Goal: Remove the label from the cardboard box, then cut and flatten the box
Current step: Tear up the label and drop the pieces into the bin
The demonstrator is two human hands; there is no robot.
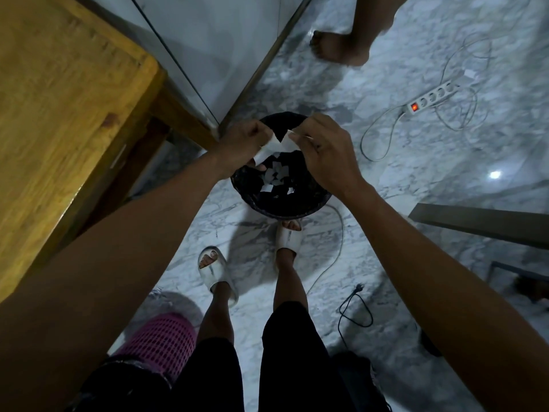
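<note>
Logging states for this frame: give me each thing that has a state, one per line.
left hand: pinching one side of the label
right hand: pinching the other side
label: white, partly torn, held over the bin
bin: open, torn white pieces inside
power strip: switch lit red
black plug: loose on floor, unplugged

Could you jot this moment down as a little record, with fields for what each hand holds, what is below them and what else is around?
left hand: pinches a white paper piece
right hand: pinches the other white piece
below: black bin with white scraps inside
floor: marble, power strip with red switch lit
beside: wooden table
cardboard box: not in view
</note>
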